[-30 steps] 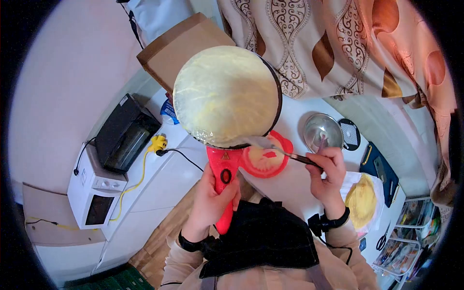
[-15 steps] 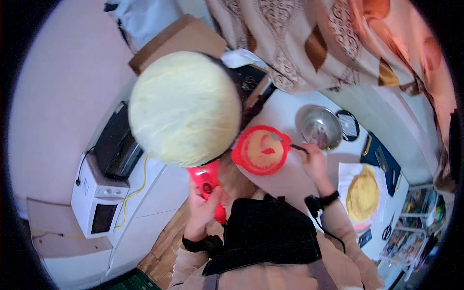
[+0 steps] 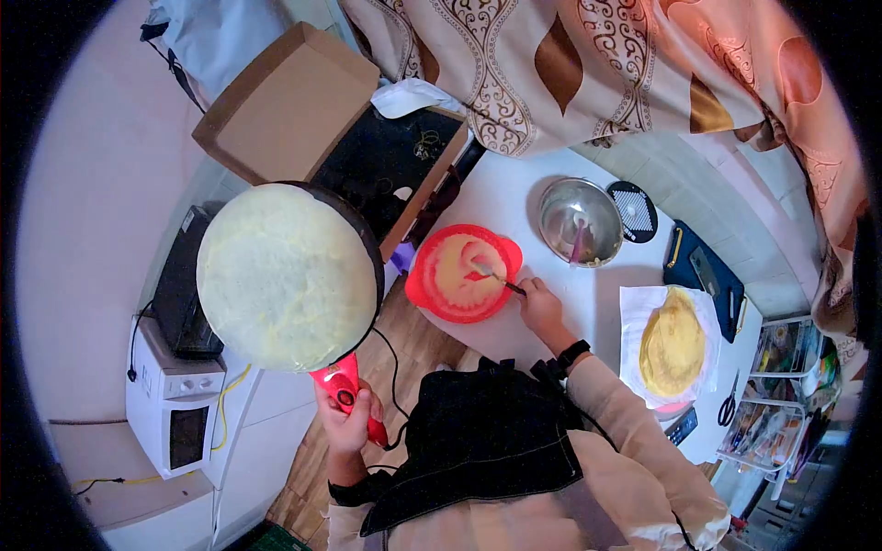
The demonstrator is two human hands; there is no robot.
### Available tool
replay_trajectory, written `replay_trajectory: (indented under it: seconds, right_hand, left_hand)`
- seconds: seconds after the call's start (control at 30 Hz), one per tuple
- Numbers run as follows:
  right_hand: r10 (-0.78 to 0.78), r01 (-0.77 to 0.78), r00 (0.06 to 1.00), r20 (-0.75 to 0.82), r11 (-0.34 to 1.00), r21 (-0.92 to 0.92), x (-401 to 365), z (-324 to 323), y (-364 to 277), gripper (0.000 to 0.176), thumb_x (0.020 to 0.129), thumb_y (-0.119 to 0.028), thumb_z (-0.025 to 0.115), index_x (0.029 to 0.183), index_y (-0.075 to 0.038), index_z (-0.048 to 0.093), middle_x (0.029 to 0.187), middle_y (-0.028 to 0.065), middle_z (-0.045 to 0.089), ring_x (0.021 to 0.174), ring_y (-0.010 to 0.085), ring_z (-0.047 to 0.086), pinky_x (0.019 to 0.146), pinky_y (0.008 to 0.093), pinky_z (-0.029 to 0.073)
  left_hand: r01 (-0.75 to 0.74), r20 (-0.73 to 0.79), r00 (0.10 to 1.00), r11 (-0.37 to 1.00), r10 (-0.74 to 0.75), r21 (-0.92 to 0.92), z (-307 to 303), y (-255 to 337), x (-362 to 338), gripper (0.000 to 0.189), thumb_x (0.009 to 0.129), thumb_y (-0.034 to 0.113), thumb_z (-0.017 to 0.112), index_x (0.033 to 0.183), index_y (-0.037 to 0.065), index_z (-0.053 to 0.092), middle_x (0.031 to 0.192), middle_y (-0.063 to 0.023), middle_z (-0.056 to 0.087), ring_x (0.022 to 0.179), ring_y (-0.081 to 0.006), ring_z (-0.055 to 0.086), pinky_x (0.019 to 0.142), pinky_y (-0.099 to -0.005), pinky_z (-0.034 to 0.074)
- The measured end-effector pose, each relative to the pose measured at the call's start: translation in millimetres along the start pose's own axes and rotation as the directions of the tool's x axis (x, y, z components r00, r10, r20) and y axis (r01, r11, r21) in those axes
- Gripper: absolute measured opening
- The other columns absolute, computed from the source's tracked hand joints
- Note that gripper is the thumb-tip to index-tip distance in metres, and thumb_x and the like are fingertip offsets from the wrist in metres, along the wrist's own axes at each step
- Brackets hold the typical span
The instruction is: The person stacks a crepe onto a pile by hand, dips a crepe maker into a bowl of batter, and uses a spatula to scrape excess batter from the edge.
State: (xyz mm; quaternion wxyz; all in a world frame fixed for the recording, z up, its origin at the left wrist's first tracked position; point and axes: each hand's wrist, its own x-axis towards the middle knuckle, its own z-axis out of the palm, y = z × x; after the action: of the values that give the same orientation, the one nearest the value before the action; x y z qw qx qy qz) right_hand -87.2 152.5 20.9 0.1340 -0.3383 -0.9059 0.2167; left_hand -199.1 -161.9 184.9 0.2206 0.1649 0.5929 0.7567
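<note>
My left hand (image 3: 349,415) is wrapped around the red handle of an electric crepe maker (image 3: 344,376), held up in the air with its round plate tilted. A pale layer of batter (image 3: 287,280) covers the plate. My right hand (image 3: 542,312) grips a dark-handled metal utensil (image 3: 513,286); whether its head is a spoon or a fork I cannot make out. That head dips into a red bowl (image 3: 421,292) of yellowish batter on the white table. Right of my right arm lies a stack of cooked crepes (image 3: 675,344) on white paper (image 3: 634,308).
Behind the bowl stand a steel mixing bowl (image 3: 556,220) and a black grater (image 3: 634,209). An open cardboard box (image 3: 285,110) sits at the back left. A black appliance (image 3: 184,294) rests on a white microwave (image 3: 175,386). Scissors (image 3: 728,404) lie at right.
The crepe maker has moved left and down, away from the red bowl, uncovering the cardboard box. My right hand keeps the utensil in the bowl. The view has shifted a little.
</note>
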Motion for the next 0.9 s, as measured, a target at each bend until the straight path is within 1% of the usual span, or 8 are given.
replay_trajectory:
  seconds: [0.2, 0.27, 0.4, 0.5, 0.57, 0.7, 0.77, 0.9]
  right_hand:
    - [-0.016, -0.005, 0.979, 0.203, 0.995, 0.102, 0, 1, -5, 0.021, 0.075, -0.018, 0.057, 0.093, -0.007, 0.058, 0.090, 0.0135, 0.059, 0.074, 0.0316, 0.059, 0.065, 0.0396, 0.048]
    - [-0.050, -0.045, 0.975, 0.218, 0.912, 0.408, 1, -5, -4, 0.016, 0.074, -0.014, 0.060, 0.087, -0.005, 0.059, 0.078, 0.0144, 0.060, 0.068, 0.0263, 0.059, 0.064, 0.0354, 0.046]
    - [-0.019, -0.104, 0.976, 0.216, 0.835, 0.541, 3, -21, -1, 0.015, 0.074, -0.008, 0.062, 0.087, -0.003, 0.058, 0.069, 0.0102, 0.058, 0.064, 0.0180, 0.056, 0.061, 0.0299, 0.044]
    - [0.045, -0.159, 0.979, 0.199, 0.779, 0.607, 2, -89, -35, 0.013, 0.074, -0.004, 0.063, 0.085, -0.002, 0.056, 0.067, 0.0047, 0.057, 0.062, 0.0119, 0.051, 0.057, 0.0252, 0.041]
    - [0.022, -0.062, 0.997, 0.069, 0.749, 0.660, -1, -128, -59, 0.011, 0.075, -0.003, 0.062, 0.084, -0.001, 0.056, 0.066, 0.0029, 0.056, 0.060, 0.0103, 0.050, 0.055, 0.0237, 0.040]
    - [0.061, -0.048, 0.998, 0.006, 0.707, 0.705, -3, -197, -117, 0.013, 0.073, -0.001, 0.063, 0.084, -0.002, 0.056, 0.067, 0.0047, 0.055, 0.061, 0.0103, 0.050, 0.054, 0.0232, 0.039]
    - [-0.136, 0.288, 0.947, -0.290, 0.755, 0.589, 3, -212, -145, 0.016, 0.071, 0.001, 0.063, 0.085, -0.002, 0.056, 0.069, 0.0070, 0.054, 0.061, 0.0147, 0.052, 0.054, 0.0250, 0.040]
    - [-0.281, 0.443, 0.888, -0.365, 0.736, 0.512, 5, -230, -179, 0.020, 0.067, 0.004, 0.063, 0.085, -0.001, 0.057, 0.071, 0.0110, 0.054, 0.062, 0.0234, 0.053, 0.056, 0.0289, 0.042]
  left_hand:
    - [0.085, -0.044, 0.995, 0.996, -0.084, 0.020, -2, -10, -5, 0.041, 0.079, -0.011, 0.044, 0.113, 0.007, 0.029, 0.070, -0.0087, 0.050, 0.047, -0.0145, 0.050, 0.041, -0.0271, 0.043]
    - [0.099, -0.049, 0.994, 0.995, -0.099, 0.003, 1, -10, -4, 0.041, 0.079, -0.011, 0.044, 0.113, 0.007, 0.029, 0.071, -0.0088, 0.050, 0.046, -0.0143, 0.049, 0.041, -0.0271, 0.043]
    - [0.089, -0.047, 0.995, 0.996, -0.090, -0.008, 8, -9, -5, 0.041, 0.079, -0.011, 0.043, 0.113, 0.007, 0.029, 0.069, -0.0084, 0.050, 0.046, -0.0142, 0.049, 0.041, -0.0273, 0.043]
    - [0.151, -0.025, 0.988, 0.988, -0.152, -0.012, 10, -11, -6, 0.039, 0.079, -0.010, 0.044, 0.111, 0.006, 0.030, 0.067, -0.0075, 0.050, 0.046, -0.0142, 0.050, 0.042, -0.0266, 0.043]
    - [0.144, 0.009, 0.990, 0.989, -0.144, -0.026, 9, -17, -8, 0.039, 0.079, -0.009, 0.045, 0.112, 0.006, 0.029, 0.067, -0.0075, 0.050, 0.046, -0.0143, 0.050, 0.042, -0.0264, 0.044]
    - [0.140, 0.096, 0.985, 0.990, -0.142, 0.027, 14, -15, -7, 0.043, 0.078, -0.009, 0.047, 0.114, 0.006, 0.028, 0.069, -0.0080, 0.050, 0.049, -0.0147, 0.052, 0.042, -0.0260, 0.044]
    - [0.161, 0.099, 0.982, 0.987, -0.161, 0.004, 19, -11, -7, 0.046, 0.077, -0.009, 0.048, 0.116, 0.005, 0.028, 0.071, -0.0086, 0.051, 0.052, -0.0151, 0.053, 0.044, -0.0263, 0.044]
    - [0.154, 0.211, 0.965, 0.988, -0.156, 0.029, 19, -8, -10, 0.052, 0.077, -0.008, 0.049, 0.121, 0.007, 0.024, 0.072, -0.0084, 0.051, 0.055, -0.0154, 0.053, 0.047, -0.0272, 0.045]
